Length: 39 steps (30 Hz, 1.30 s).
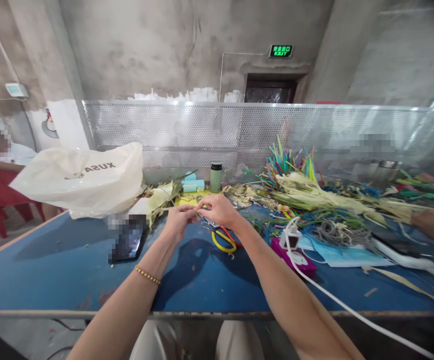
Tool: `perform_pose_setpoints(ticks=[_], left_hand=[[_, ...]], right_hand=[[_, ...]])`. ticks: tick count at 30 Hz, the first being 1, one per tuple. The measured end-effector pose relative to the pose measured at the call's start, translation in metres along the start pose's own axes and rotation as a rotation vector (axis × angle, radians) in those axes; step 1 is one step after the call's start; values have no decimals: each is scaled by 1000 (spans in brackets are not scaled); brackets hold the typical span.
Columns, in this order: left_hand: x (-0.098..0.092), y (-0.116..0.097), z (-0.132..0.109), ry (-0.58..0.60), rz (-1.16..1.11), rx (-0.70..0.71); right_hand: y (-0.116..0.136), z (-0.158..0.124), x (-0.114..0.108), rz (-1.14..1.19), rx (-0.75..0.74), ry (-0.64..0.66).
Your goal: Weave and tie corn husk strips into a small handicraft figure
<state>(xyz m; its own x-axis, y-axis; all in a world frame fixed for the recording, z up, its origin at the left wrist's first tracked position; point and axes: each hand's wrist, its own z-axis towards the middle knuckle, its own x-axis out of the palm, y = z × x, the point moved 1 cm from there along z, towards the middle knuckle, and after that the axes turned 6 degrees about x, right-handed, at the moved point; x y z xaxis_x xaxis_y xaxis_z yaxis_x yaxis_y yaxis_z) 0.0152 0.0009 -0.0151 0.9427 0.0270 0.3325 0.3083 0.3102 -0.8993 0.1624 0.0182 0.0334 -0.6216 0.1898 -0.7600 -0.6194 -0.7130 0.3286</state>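
Past the tabletop's left edge, at the far side, a person in white sits by a red plastic chair (2, 192). A white plastic carrier bag (85, 182) slumps over the far left corner. Blue tabletop (59, 280) spreads open from there to the near edge, giving room beside the left forearm, which wears a beaded bracelet (147, 275). A dark-screened phone (131, 245) lies left of the left hand (179, 220).

The fingertips of the left hand and the right hand (220, 209) meet above the table, pinched together on a small piece (197, 213), mostly hidden; its kind I cannot tell. Beyond them stands a green bottle (215, 179), near the perforated metal screen (164, 122) along the far side. Scissors (222, 251) with red and yellow handles lie just nearer than the right hand. Bare blue also shows between the forearms.

Rightward the room narrows: a purple power socket (281, 250) carries a white charger (292, 238), its cable crossing the near edge. Pale husks (303, 190) and coloured strips (280, 159) heap behind, blue face masks (348, 255) lie nearer, and another person's hand (432, 225) reaches in at far right.
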Motion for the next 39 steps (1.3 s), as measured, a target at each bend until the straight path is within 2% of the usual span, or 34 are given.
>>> perform_pose_setpoints(ticks=[5,19,26,39], left_hand=[[1,-3,-2,50,-65,-31],[0,-8,-3,43,-75,-36],[0,-9,-4,40,-110,-54],[-1,-16,-3,105,-165,-140]], right_hand=[[3,-1,-2,-60,35,-53],[13,-4,-8,-270,-21,-26],[14,-5,-10,-299,-52,-24],[12,-5,-11,-328,-86,1]])
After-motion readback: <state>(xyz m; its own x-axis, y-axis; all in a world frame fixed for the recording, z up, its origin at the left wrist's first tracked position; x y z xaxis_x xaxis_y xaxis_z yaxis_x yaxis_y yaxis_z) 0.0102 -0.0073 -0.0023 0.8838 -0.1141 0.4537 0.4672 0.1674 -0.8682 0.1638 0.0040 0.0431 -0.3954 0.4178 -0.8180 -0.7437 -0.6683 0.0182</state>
